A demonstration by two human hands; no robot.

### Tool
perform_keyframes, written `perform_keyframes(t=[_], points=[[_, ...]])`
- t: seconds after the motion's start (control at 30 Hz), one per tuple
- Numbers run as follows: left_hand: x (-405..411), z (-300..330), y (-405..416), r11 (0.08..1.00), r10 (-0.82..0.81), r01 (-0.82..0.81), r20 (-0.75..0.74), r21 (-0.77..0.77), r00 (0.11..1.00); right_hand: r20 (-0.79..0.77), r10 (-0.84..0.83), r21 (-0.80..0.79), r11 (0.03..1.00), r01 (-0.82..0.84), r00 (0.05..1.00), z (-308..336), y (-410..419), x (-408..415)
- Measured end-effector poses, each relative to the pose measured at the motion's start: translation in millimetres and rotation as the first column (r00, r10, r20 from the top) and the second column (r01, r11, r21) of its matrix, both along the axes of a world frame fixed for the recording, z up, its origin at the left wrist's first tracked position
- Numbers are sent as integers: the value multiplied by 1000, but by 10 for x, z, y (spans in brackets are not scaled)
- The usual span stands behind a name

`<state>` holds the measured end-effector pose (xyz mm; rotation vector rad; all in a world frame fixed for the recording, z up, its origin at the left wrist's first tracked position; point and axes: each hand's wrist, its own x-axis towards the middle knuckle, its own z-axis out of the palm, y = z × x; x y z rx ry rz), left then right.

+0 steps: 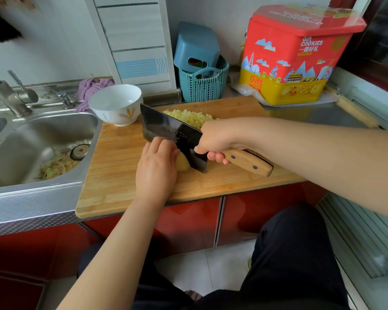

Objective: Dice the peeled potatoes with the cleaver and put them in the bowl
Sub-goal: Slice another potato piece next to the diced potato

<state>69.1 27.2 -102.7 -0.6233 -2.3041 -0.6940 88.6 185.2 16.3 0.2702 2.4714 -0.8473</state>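
A peeled potato piece [183,163] lies on the wooden cutting board [112,175], mostly hidden under my left hand [156,168], whose curled fingers hold it down. My right hand [215,139] grips the wooden handle of a dark cleaver [166,128]. The blade stands on edge right beside the potato, touching my left fingers. A heap of diced potato [189,117] lies behind the blade at the board's far side. The white bowl [115,104] stands at the board's far left corner and looks empty.
A steel sink [31,153] with peelings in it lies left of the board, with a tap [5,92] behind. A teal basket [203,83] and a red and yellow cookie tin [296,54] stand at the back. A rolling pin [352,106] lies at the right.
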Motion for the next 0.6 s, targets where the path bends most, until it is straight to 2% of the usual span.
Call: perform_keyframes(t=[0.13,0.37,0.6], points=[[13,11,-10,1000,8,-8,5,-11,1000,33,-5,-53,999,7,999,46,78,-21],[30,43,-11,999,10,-9,33,-32,999,-80,21,7,1000,-20,997,154,41,53],[37,60,-10,999,-3,6,65,-49,998,-94,6,-6,1000,-7,996,257,63,152]])
